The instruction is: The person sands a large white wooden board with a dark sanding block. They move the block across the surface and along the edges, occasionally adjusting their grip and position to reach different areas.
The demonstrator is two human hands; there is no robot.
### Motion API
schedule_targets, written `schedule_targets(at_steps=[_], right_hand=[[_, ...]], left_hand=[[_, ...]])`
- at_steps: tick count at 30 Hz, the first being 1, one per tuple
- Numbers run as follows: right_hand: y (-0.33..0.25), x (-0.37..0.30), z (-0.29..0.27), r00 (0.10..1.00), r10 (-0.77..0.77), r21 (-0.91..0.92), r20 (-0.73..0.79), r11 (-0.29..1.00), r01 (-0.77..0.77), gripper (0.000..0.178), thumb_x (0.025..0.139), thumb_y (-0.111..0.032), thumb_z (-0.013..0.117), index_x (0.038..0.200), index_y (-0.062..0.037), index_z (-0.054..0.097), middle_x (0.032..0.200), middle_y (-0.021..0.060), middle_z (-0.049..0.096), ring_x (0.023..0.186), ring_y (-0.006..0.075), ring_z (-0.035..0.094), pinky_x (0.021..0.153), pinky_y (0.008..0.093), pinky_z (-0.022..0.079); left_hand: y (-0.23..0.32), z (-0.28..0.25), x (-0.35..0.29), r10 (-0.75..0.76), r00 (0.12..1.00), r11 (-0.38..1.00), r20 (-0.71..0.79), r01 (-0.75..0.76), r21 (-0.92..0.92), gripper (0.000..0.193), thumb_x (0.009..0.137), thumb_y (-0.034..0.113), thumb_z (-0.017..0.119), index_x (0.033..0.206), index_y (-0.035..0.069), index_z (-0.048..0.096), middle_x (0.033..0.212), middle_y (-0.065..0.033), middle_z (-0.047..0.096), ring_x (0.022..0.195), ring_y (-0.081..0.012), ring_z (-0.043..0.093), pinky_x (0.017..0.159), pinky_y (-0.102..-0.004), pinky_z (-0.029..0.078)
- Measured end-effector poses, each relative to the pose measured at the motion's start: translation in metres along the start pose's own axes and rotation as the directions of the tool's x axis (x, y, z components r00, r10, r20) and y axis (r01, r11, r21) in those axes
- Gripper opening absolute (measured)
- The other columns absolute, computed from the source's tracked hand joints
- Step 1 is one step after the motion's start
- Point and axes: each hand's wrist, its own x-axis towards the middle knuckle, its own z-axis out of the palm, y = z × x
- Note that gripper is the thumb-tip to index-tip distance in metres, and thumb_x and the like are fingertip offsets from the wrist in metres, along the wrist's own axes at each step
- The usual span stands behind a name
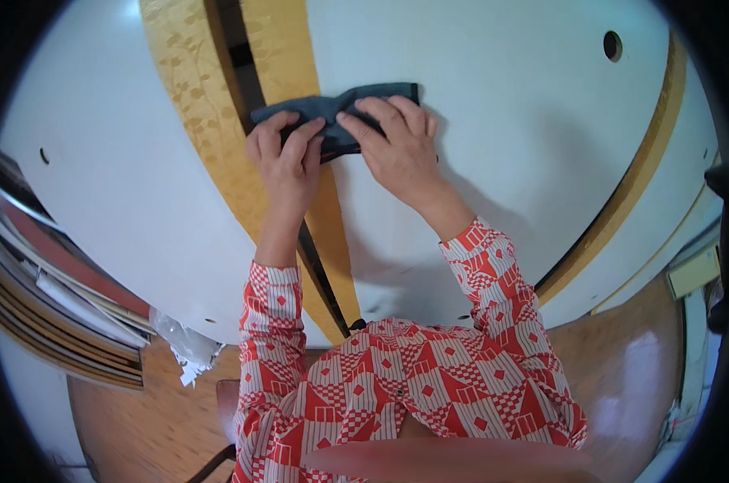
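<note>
A folded dark blue-grey cloth [322,105] with a black edge lies across a gold strip and the white tabletop [477,72]. On its left end my left hand [288,153] is closed, fingers curled over the fabric. My right hand [400,149] grips the right part, its thumb and fingertips pressed into the cloth. The two hands are close together, thumbs toward each other, and the fabric bunches up between them. A thin reddish line shows along the cloth's near edge; its underside is hidden.
Patterned gold strips [191,88] flank a dark gap [242,60] between the white panels. A round hole [613,46] pierces the right panel. Stacked boards [58,314] stand at the left, beside a clear plastic bag [185,342]. Below is a wood-look floor [163,419].
</note>
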Motion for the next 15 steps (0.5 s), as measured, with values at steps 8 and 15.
schedule_targets(at_steps=[8,15], right_hand=[[-0.022,-0.127,-0.009,0.99,-0.036,0.016,0.139,0.999,0.035,0.037,0.087,-0.022,0.066,0.123,-0.0283,0.073,0.134,-0.0089,0.058,0.124,0.0167,0.047,0.096,0.0408,0.033],[-0.018,-0.157,-0.003,0.998,-0.038,0.032,0.06,0.999,0.036,0.035,0.083,-0.021,0.072,0.117,-0.03,0.076,0.129,-0.0098,0.059,0.125,0.0152,0.044,0.096,0.0381,0.032]], left_hand=[[0.039,-0.015,-0.118,0.05,0.986,0.994,0.16,-0.064,0.085,0.029,0.077,0.015,0.083,0.103,0.025,0.076,0.111,-0.0026,0.064,0.101,-0.0268,0.057,0.089,-0.0417,0.039],[0.051,-0.014,-0.143,0.107,0.978,0.991,0.18,-0.12,0.066,0.033,0.075,0.011,0.084,0.104,0.023,0.075,0.117,-0.0024,0.062,0.109,-0.0278,0.053,0.093,-0.0426,0.038]])
